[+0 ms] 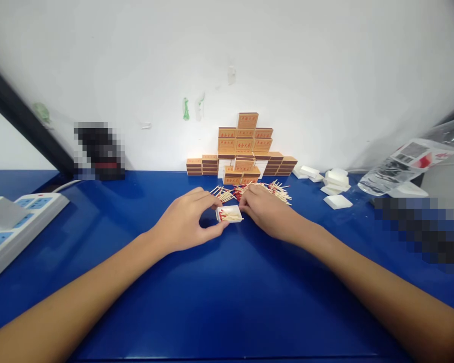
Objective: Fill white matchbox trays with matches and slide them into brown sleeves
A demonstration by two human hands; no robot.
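Observation:
A white matchbox tray with several red-tipped matches inside sits at the middle of the table. My left hand grips its left end between thumb and fingers. Close to the tray's right end, my right hand has its fingers bent together; what they pinch, if anything, is hidden. Behind both hands lies a loose heap of matches, partly covered by the right hand. A smaller bunch of matches lies just beyond the tray.
Stacked matchboxes stand against the wall behind the heap. Several white trays lie at the right, beside a leaning plastic bottle. A power strip occupies the left of the blue table. Blurred dark objects are at both sides.

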